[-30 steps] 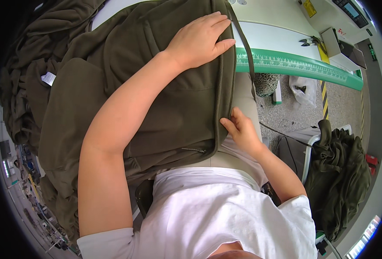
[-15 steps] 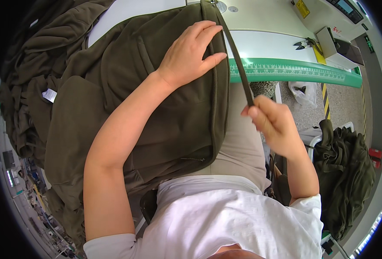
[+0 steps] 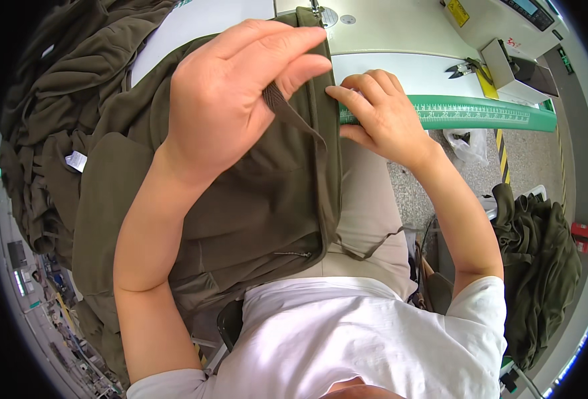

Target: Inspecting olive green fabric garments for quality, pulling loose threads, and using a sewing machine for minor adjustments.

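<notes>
Left grip [image 3: 221, 90] high, half-curled; right grip [image 3: 385, 116] lower, knuckles up

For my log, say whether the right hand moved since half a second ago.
Yes: the right hand went up-left, from below the green ruler to overlapping it.

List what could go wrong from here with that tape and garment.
The tape hangs slack from the left hand over the garment, so it might twist or snag. The right hand is at the garment's long edge and could nudge it out of line.
</notes>
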